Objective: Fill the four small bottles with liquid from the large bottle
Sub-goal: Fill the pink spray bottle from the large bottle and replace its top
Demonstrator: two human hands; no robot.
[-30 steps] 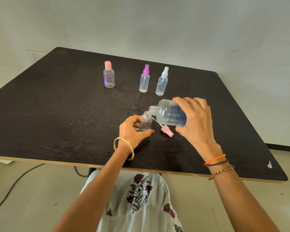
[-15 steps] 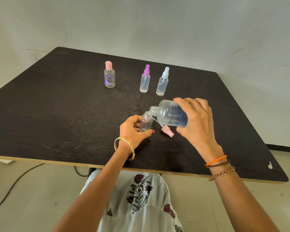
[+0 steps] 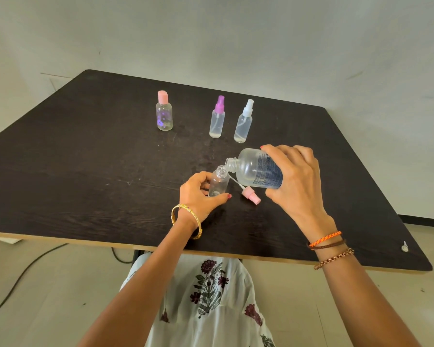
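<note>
The open bottle (image 3: pixel 218 182) stands upright on the table (image 3: pixel 60 176), near the front edge, and serves as the landmark below. It is gripped low on its body by the left hand (image 3: pixel 198 195), fingers curled behind it and thumb across the front. The large bottle (image 3: pixel 254 169) is held just right of it and tipped nearly level by the right hand (image 3: pixel 295 179), fingers wrapped over the top and thumb beneath. Its neck is placed directly above the open mouth, close to touching; whether liquid is flowing cannot be told.

For a clean pour, the two mouths are best kept aligned and the tilt raised gradually, since the receiving opening is narrow and a sudden gush would likely spill over the rim. The base should be pressed to the table throughout. Pouring is best stopped short of the neck, so that room is left for the pump tube.

The pink pump (image 3: pixel 251 195), its tube attached, lies on the table just right of the open bottle, below the large bottle. Well beyond stand three capped bottles: a pink-capped one (image 3: pixel 164 113) to the far left, a purple sprayer (image 3: pixel 217 118) straight behind, and a white sprayer (image 3: pixel 243 122) beside it. All three look nearly empty.

The table is dark wood grain with a pale edge. A small white piece (image 3: pixel 404 246) lies at its near right corner. A plain pale wall (image 3: pixel 236 33) lies behind, and a cable (image 3: pixel 23 274) runs across the floor to the left.
</note>
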